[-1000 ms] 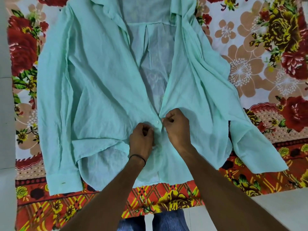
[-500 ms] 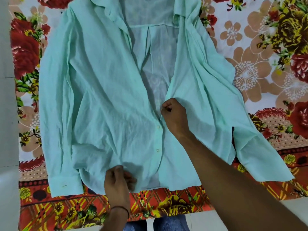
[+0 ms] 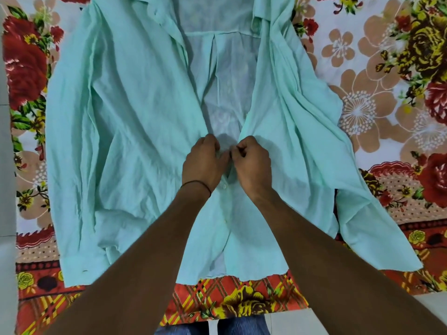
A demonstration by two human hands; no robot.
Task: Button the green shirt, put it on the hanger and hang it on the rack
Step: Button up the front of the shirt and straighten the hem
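A pale green shirt [image 3: 135, 122] lies flat, front up, on a flowered sheet, collar at the far end and sleeves spread to both sides. Its front is open from the collar down to mid-chest. Below that the two edges meet, with two small white buttons [image 3: 225, 186] showing on the placket. My left hand [image 3: 204, 163] pinches the left front edge at mid-chest. My right hand [image 3: 251, 163] pinches the right front edge right beside it, fingertips nearly touching. No hanger or rack is in view.
The flowered sheet [image 3: 377, 97], red, yellow and beige, covers the surface under the shirt. Pale floor [image 3: 7, 274] runs along the left side and the near right corner. My legs in blue jeans [image 3: 242, 328] show at the bottom edge.
My left hand came up from the shirt's lower hem to the left front edge at mid-chest. My right hand stayed on the right edge, one button position higher than a second ago.
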